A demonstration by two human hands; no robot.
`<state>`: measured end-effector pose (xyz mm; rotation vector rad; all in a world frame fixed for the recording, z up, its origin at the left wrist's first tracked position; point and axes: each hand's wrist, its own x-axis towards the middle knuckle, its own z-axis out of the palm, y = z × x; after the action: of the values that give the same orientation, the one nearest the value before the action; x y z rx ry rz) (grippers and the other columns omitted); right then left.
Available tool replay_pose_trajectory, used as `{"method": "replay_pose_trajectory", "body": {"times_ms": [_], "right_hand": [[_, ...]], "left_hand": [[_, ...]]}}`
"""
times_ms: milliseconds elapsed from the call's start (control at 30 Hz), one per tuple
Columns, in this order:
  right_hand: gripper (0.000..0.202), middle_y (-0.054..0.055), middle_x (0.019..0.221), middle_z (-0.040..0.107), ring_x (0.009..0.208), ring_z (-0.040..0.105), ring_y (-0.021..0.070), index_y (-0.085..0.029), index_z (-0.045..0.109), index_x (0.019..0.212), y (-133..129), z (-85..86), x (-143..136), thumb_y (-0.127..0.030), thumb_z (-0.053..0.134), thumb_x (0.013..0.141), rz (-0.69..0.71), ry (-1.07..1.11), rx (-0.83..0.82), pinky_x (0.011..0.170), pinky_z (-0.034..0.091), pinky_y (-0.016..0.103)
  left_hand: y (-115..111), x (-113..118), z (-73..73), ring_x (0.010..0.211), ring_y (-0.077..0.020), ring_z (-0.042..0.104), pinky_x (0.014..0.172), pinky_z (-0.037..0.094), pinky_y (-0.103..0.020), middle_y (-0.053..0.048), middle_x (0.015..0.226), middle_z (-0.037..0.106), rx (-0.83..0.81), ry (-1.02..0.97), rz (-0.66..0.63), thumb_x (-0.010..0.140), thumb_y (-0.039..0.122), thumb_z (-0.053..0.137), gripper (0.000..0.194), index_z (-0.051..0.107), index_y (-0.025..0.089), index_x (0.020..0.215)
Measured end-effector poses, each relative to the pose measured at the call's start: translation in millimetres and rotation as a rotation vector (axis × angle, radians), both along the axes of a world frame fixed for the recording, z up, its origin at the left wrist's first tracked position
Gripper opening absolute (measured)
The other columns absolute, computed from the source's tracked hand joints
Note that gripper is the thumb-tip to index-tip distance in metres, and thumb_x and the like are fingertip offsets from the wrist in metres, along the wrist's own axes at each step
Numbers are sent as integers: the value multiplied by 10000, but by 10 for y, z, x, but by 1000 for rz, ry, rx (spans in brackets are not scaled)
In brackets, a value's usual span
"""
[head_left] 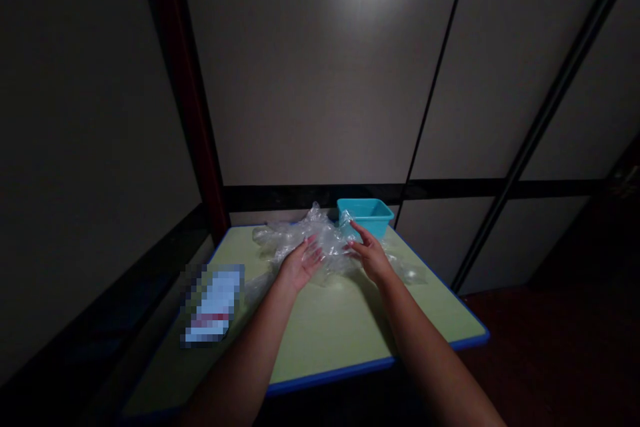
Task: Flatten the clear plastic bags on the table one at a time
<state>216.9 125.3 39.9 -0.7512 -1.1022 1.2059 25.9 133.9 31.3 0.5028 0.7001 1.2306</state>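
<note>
Both hands, left hand (301, 264) and right hand (371, 255), at clear plastic film (325, 240), fingers spread, palms facing in; can't tell if either grips it. Film crumpled, toward far side of green table (335, 333) with blue edge, spread left and right of hands. Teal basket (377, 223) just behind right hand, far right, partly covered by film. Pixelated blue-white item (215, 303) on table's left side, left of left hand.

pixelated item (214, 307) on table (340, 337), forearms (425, 340) cut off below, teal bin (377, 225) partly behind clear plastic (327, 240)
</note>
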Motion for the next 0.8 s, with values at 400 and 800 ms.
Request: {"method": "replay_pose_trajectory", "body": {"times_ms": [400,800], "right_hand": [[696,49,1030,706,909,685,265,-298,581,1175,49,-103,-26,-263,827,525,58,70,-77,798,533,408],[362,56,1088,690,1046,611,221,-237,656,966,166,-109,55,-345,767,639,-198,-19,138,994,407,426]], "left_hand": [[-16,-77,24,465,-73,548,458,460,-181,27,635,571,44,24,73,894,242,569,164,654,172,1014],[52,-80,-78,553,-98,612,531,479,-200,-36,772,692,104,139,191,735,156,717,97,624,134,751]]}}
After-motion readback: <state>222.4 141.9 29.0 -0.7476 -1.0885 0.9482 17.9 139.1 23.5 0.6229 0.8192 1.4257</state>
